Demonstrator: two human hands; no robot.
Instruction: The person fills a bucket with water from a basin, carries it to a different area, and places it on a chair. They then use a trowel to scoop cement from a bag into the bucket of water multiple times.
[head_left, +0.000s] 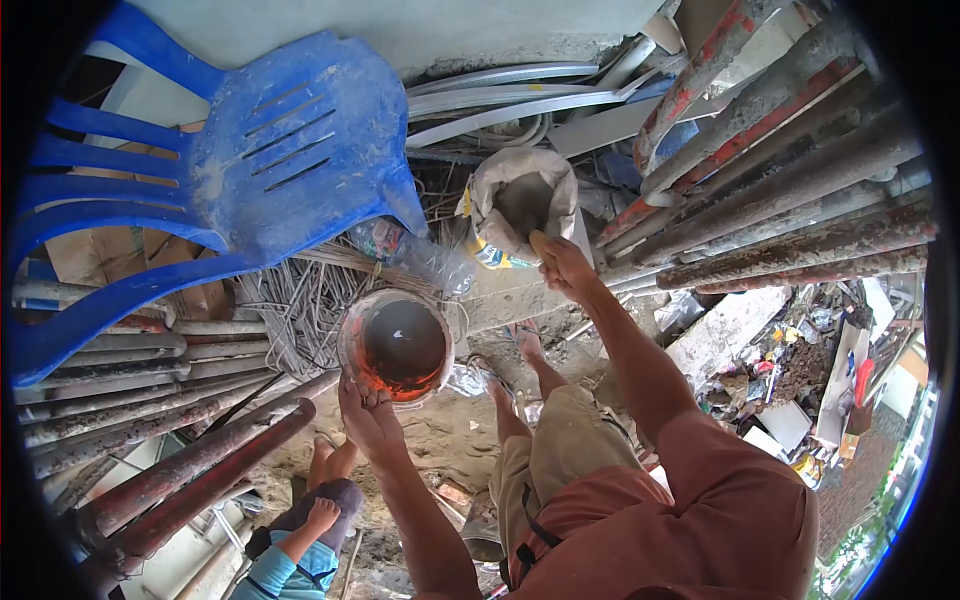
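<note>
My left hand [372,420] is closed on the near rim of a round bucket [400,385], its inside orange near the rim and grey with what looks like wet material or water. My right hand [567,270] is closed at the lip of an opened paper sack [487,185] that holds grey powder. A short tan piece [539,243], like a wooden handle, sticks out of its fingers over the powder. Whatever lies beyond that piece is hidden in the sack.
A dusty blue plastic chair [300,135] stands at the upper left. Metal pipes [790,195] lean on the right, more pipes [190,400] at left. A plastic bottle [430,262] lies by the sack. Another person's hand [323,514] shows at lower left; rubble [780,370] lies right.
</note>
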